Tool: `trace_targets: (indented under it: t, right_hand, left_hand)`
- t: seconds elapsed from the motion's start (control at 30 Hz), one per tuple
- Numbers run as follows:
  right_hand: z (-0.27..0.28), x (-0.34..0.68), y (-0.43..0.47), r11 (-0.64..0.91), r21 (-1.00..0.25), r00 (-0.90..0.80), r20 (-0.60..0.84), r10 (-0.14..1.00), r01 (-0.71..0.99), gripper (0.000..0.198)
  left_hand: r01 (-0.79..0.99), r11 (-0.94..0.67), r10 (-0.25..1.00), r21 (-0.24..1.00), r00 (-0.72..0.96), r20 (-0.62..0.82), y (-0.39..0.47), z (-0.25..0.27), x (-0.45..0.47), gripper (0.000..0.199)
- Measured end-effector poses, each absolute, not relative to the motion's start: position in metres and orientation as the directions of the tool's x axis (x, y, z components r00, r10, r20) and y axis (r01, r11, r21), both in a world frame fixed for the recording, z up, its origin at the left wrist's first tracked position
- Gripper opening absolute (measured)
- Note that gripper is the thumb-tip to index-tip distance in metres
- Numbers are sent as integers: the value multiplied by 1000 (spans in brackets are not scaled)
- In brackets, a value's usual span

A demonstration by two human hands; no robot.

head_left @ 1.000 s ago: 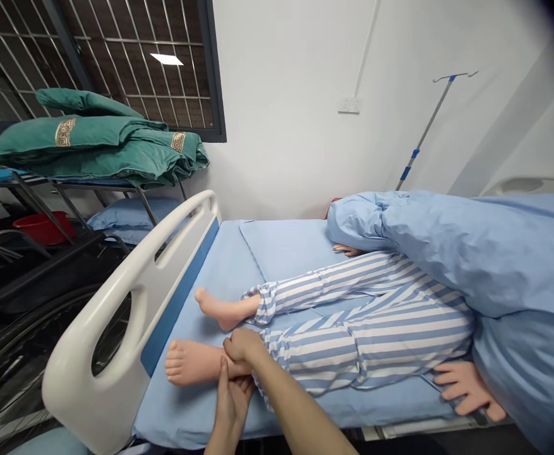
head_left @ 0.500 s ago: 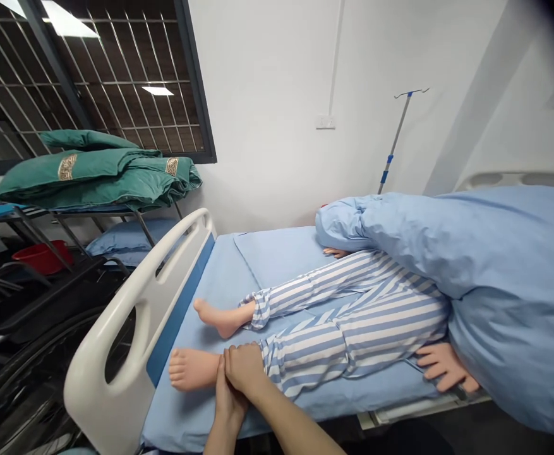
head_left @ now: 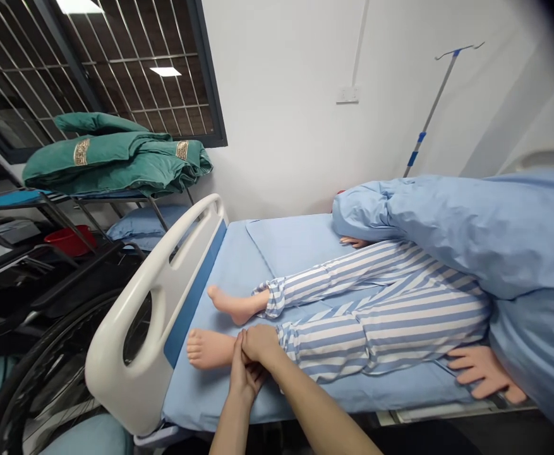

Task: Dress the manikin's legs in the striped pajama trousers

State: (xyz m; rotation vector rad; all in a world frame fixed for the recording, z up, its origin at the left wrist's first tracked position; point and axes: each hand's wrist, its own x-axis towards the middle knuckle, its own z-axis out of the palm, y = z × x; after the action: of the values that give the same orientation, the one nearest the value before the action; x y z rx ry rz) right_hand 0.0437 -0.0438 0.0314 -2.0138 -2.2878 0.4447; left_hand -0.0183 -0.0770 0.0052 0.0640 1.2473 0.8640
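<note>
A manikin in blue-and-white striped trousers [head_left: 324, 344] lies on a bed with a light blue sheet [head_left: 300, 237]. Its near bare foot [head_left: 210, 349] points toward the footboard, and its far foot [head_left: 232, 305] rests on the sheet behind. Around the near ankle, just below the trouser cuff, both of my hands are closed. My left hand [head_left: 243, 373] grips the ankle from the near side and below. Over the top lies my right hand [head_left: 261, 343], its fingers curled round the ankle and its thumb side against my left hand.
A white footboard [head_left: 108, 354] closes the bed's left end, with a wheelchair wheel [head_left: 25, 373] beyond it. A blue quilt [head_left: 447, 221] is bunched at the right over the manikin's upper body. An IV pole [head_left: 431, 114] stands by the wall. Green bedding [head_left: 110, 161] is piled under the window.
The camera view has shifted, so the bed and manikin sit farther right and slightly higher. Both hands stay closed round the same ankle.
</note>
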Motion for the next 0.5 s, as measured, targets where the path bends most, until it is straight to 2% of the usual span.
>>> trace_targets:
  t: [0.13, 0.27, 0.4, 0.5]
  right_hand:
    - [31, 47, -35, 157, -261, -202, -157, 967, 953, 39]
    - [34, 47, -38, 209, -231, -229, -62, 971, 950, 44]
    - [34, 49, -49, 267, -192, -266, 31, 964, 945, 42]
    - [32, 51, -58, 302, -159, -292, 85, 953, 940, 37]
  left_hand:
    - [-504, 683, 629, 528, 40, -776, -76, -2, -21, 61]
    - [-483, 655, 680, 581, 41, -732, -81, 1, -17, 68]
    - [-483, 605, 724, 633, 3, -690, -89, 3, -14, 66]
    - [-391, 641, 747, 660, 119, -654, -95, 0, -28, 59]
